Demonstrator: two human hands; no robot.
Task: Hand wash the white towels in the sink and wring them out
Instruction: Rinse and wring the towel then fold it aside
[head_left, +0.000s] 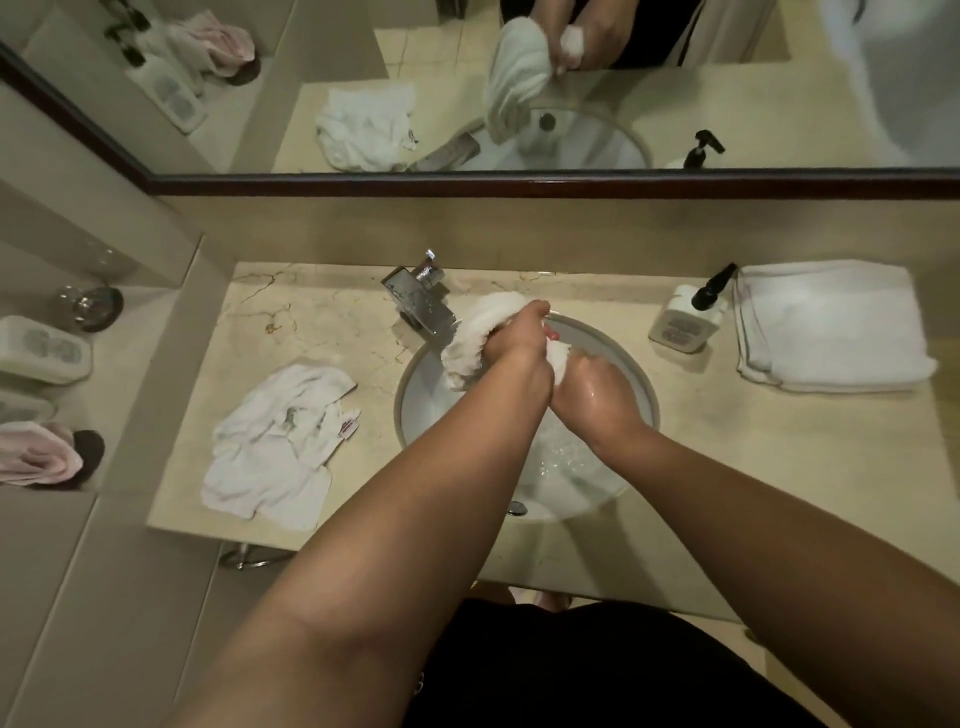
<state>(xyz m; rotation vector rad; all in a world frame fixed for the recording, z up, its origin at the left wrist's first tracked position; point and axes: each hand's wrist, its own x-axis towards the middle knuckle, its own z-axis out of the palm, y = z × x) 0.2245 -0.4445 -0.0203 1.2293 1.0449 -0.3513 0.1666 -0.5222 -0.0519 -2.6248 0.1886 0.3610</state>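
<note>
White towel (470, 340): soft terry, twisted into a thick ribbed roll, held above the back of the round sink (641, 374) just in front of the faucet (418, 299). Left hand (519, 345) wraps the roll near its middle, fingers curled over the top. Right hand (597, 387) grips the nearer end of the cloth, skin wet and shiny (its fingers are mostly hidden behind the fabric). The two hands sit close together, wrists almost touching.

Sink basin is white, glossy, with water droplets on the bowl. Faucet is squared chrome, angled. Countertop (311, 332) is beige marble with dark veins.

A crumpled white towel (278, 441) lies flat on the counter left of the sink. Right of the sink: a pump soap bottle (688, 319), then a neatly folded white towel stack (828, 325) just beside it.
</note>
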